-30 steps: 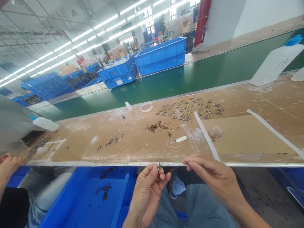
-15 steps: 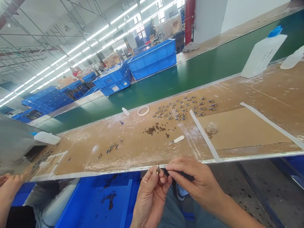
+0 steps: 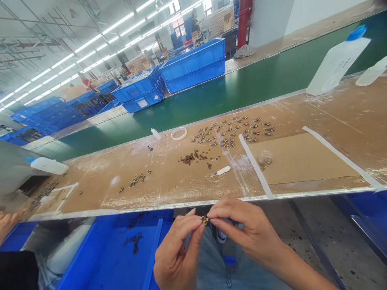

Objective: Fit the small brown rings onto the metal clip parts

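My left hand (image 3: 177, 251) and my right hand (image 3: 242, 229) meet below the bench edge, over my lap. Both pinch one small dark metal part (image 3: 205, 220) between thumb and fingertips. On the brown bench top (image 3: 169, 181) lie a heap of small brown rings (image 3: 190, 158), rows of finished blue-and-brass pieces (image 3: 232, 131), a white-handled tool (image 3: 222, 171) and a smaller cluster of pieces (image 3: 136, 178) to the left.
A blue bin (image 3: 121, 253) with a few dark parts sits under the bench at my left. White squeeze bottles (image 3: 337, 62) stand at the far right, a tape roll (image 3: 178, 133) and small cup (image 3: 264, 158) on the bench. Behind runs a green conveyor (image 3: 242, 90). Another person's hand (image 3: 9, 223) shows far left.
My right hand has come in to the left hand, and both now pinch the small part. The view has shifted slightly up and left.
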The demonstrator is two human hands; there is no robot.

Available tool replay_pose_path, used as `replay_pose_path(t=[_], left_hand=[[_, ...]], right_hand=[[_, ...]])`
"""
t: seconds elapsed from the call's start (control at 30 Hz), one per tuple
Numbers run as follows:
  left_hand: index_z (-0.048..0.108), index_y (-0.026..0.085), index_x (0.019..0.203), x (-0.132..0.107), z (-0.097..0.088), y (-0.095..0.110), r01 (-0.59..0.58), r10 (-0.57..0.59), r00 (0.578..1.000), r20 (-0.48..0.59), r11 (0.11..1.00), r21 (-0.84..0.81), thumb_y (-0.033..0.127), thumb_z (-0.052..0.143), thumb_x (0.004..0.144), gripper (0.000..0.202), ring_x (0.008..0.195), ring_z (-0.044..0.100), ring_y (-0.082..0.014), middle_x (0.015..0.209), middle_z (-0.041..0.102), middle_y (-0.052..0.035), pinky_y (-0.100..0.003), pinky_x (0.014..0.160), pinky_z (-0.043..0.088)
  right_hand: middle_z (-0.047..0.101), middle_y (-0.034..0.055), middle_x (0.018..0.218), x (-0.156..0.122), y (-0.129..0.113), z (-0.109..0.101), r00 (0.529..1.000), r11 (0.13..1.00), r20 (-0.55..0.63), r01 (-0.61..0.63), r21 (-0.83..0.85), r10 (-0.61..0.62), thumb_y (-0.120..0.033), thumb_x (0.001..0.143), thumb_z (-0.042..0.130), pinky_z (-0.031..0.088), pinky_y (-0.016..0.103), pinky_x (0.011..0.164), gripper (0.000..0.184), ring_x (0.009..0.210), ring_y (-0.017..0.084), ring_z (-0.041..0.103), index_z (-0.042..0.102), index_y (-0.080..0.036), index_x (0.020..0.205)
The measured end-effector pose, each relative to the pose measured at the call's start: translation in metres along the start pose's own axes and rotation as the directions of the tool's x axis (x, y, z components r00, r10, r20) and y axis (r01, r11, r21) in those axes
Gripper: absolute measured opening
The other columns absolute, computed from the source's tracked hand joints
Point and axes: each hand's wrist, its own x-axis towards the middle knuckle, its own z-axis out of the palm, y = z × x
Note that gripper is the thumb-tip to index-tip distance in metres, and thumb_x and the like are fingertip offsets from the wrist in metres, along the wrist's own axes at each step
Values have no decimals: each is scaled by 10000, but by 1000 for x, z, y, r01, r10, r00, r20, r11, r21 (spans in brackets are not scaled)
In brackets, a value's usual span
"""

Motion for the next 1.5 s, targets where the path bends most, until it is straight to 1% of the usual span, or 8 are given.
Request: replay_pose_path(t=[0.17,0.3,0.43,0.53,0.67,0.9,1.17,1.5], left_hand=[[690,189,1067,4,-4,-1,-240,232,967,105,968,71,-62,663,766,393,925,707,-143,940,750,-3,-290,969,548],[704,181,1051,5,-5,5,-274,262,960,96,951,142,-55,691,744,387,939,719,-174,918,765,-18,-310,930,574],[781,234,890,10,1,20,-40,40,999,-8,998,46,1,734,712,297,779,739,-197,775,771,-2,-327,858,605],[800,238,698,13,9,28,269,-281,957,-76,954,-135,65,802,651,179,685,717,-213,646,736,-28,-341,883,586],[795,273,674,9,11,23,348,-366,928,-68,918,-190,173,788,702,103,716,690,-215,639,717,-24,-352,920,556],[776,231,741,49,10,-27,453,-446,889,103,889,-58,316,771,718,88,658,671,-180,708,744,-24,-239,631,546],[686,153,645,169,80,-117,396,-386,892,236,918,4,306,694,656,154,606,586,-153,609,658,-8,-272,630,448],[682,156,649,206,132,-141,339,-403,796,453,915,218,369,731,722,230,536,540,-134,549,609,32,-274,581,409]], right_hand=[[706,7,836,-2,3,-3,1000,1000,27,12,21,-13,-135,902,622,505,185,702,100,763,97,655,687,-188,955],[709,11,836,-2,4,-5,999,999,43,18,42,-20,-145,912,612,516,190,707,102,772,100,662,689,-192,959],[713,6,824,-2,4,-6,999,998,52,-7,60,4,-147,915,605,523,196,701,109,767,103,666,697,-200,939],[713,6,801,-2,5,-4,998,995,40,-60,76,57,-159,913,605,526,200,686,111,743,107,668,706,-201,899],[714,7,773,-3,7,-1,994,990,39,-105,90,101,-200,916,609,531,198,668,120,713,111,673,723,-207,879],[744,18,884,-3,25,-16,976,977,-43,-214,-2,213,-280,886,648,563,216,735,143,801,141,705,728,-241,999],[745,51,878,-14,78,-36,963,931,-269,-125,-342,30,-243,936,545,582,226,683,189,777,158,722,713,-199,1011],[730,47,884,-23,98,-35,956,915,-276,-18,-402,-102,-151,925,533,575,240,716,230,790,153,704,685,-221,1082]])
